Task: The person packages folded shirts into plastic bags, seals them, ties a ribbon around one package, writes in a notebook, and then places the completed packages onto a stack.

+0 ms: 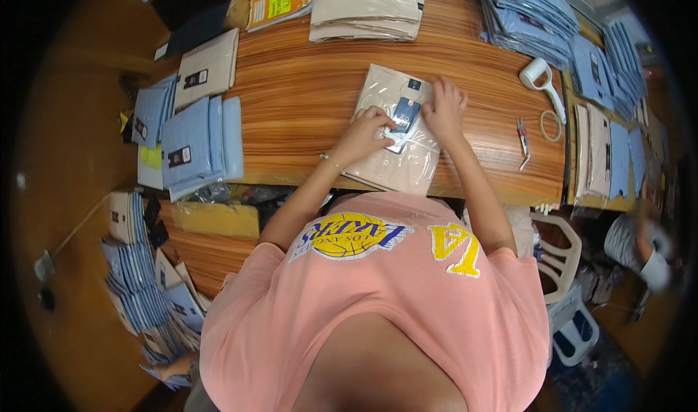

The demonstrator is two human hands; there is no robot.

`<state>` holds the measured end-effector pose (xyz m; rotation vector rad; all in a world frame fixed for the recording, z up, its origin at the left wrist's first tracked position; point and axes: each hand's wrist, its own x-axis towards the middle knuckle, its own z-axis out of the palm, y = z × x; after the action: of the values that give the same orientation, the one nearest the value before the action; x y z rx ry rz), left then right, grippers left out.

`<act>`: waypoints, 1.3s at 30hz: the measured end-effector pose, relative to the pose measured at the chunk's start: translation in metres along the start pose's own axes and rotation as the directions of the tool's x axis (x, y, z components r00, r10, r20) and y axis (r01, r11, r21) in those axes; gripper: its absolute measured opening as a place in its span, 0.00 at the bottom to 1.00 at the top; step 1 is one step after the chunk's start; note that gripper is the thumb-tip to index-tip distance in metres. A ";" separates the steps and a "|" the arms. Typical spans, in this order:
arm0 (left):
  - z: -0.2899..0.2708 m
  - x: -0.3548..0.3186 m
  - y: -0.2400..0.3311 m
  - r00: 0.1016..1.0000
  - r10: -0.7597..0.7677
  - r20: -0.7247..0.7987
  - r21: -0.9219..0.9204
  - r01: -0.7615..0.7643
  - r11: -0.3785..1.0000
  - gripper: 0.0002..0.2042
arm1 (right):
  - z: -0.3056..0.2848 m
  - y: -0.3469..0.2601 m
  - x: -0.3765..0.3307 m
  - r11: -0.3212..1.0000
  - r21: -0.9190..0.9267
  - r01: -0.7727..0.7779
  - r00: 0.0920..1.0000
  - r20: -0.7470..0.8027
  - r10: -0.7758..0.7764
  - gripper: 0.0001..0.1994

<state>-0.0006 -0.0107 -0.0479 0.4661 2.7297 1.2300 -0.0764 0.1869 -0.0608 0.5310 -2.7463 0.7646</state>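
Wood counter (305,99), mid-frame: left hand (363,132) and right hand (443,106) pinch a tag (404,115) on a bagged shirt (396,157). Slick film; the tag could seat crooked.

One head-worn fisheye view looks steeply down, close over the person's chest, onto the wooden table (305,99).

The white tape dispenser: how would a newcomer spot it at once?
Start at the long wooden table and go to its right end, beside the stacked blue packets. The tape dispenser lies there, above a tape ring; it is the only white curved tool among flat packets.
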 end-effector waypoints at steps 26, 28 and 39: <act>0.009 0.000 -0.041 0.962 0.161 -0.220 -0.237 -0.213 0.948 0.03 | -0.087 -0.060 -0.033 0.583 0.571 -0.578 0.785 0.584 0.207 0.05; 0.010 0.001 -0.036 0.967 0.130 -0.221 -0.210 -0.177 0.962 0.04 | -0.109 -0.041 -0.030 0.501 0.608 -0.616 0.769 0.601 0.217 0.05; 0.009 -0.001 -0.050 0.985 -0.129 -0.113 -0.637 0.028 0.770 0.05 | -0.102 0.073 -0.068 -0.068 0.718 -0.693 0.702 0.693 0.164 0.08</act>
<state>-0.0096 -0.0356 -0.0916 0.1738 2.1816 2.1034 -0.0310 0.3188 -0.0304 -0.2350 -2.1005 3.1409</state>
